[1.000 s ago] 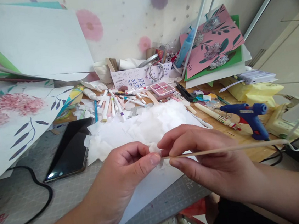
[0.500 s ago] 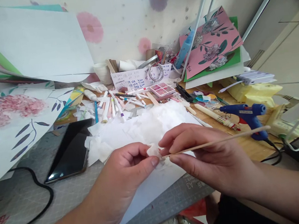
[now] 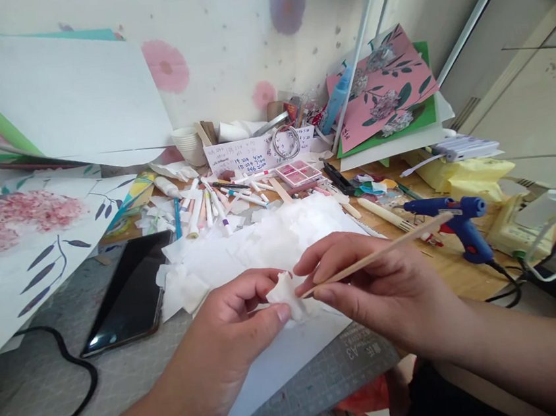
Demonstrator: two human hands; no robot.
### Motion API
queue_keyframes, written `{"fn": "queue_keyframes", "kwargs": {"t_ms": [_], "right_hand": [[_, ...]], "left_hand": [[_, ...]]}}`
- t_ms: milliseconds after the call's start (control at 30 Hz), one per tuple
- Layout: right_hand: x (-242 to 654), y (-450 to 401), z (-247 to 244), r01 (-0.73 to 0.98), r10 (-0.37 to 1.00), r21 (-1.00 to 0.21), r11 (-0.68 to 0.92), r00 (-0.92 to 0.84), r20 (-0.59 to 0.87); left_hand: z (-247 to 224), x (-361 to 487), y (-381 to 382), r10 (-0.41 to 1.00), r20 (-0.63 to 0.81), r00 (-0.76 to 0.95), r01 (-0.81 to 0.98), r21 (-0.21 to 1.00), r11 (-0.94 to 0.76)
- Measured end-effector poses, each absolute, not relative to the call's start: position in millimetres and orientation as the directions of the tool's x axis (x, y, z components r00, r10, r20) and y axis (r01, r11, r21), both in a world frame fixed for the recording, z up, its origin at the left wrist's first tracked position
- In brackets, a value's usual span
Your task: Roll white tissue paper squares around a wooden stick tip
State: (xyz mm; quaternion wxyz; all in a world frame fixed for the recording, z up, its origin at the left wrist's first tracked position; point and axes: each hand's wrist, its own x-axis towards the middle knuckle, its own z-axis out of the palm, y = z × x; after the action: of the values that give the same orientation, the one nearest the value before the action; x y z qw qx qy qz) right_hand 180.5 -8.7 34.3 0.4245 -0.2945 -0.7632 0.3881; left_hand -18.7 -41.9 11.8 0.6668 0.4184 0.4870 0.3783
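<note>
My left hand (image 3: pixel 243 324) pinches a small piece of thin white tissue paper (image 3: pixel 286 293) between thumb and fingers. In my right hand (image 3: pixel 365 281) is a thin wooden stick (image 3: pixel 386 250), gripped near its lower end and slanting up to the right. That lower end is close to the tissue; whether it touches cannot be made out. Below both hands lies a white sheet of paper (image 3: pixel 270 374). Beyond them rests a heap of torn white tissue (image 3: pixel 280 231).
A black phone (image 3: pixel 128 293) lies left of the paper on the grey cutting mat (image 3: pixel 353 359). Several markers (image 3: pixel 208 205) and a pink palette (image 3: pixel 298 174) are behind the tissue heap. To the right stands a blue glue gun (image 3: pixel 462 218) with its cord. A flower painting (image 3: pixel 47 239) leans at left.
The stick has tilted more steeply upward and its far end has moved left. The tissue in my left hand now shows more of its surface. The camera view has shifted slightly.
</note>
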Motion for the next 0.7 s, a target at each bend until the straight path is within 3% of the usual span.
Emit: {"fn": "queue_keyframes", "kwargs": {"t_ms": [133, 433, 700], "right_hand": [[183.8, -7.7, 37.1, 0.105, 0.833, -0.902, 0.419, -0.441, 0.336], [177.8, -15.2, 33.5, 0.045, 0.719, -0.802, 0.596, -0.476, 0.507], [180.8, -9.7, 34.8, 0.102, 0.805, -0.854, 0.510, -0.407, 0.432]], "left_hand": [[13.2, -17.4, -40.7, 0.909, -0.352, 0.224, -0.081, 0.922, 0.378], [14.3, -18.5, -38.6, 0.944, -0.233, 0.234, 0.087, 0.972, 0.219], [12.6, -18.5, -40.6, 0.939, -0.265, 0.221, 0.026, 0.964, 0.266]]}}
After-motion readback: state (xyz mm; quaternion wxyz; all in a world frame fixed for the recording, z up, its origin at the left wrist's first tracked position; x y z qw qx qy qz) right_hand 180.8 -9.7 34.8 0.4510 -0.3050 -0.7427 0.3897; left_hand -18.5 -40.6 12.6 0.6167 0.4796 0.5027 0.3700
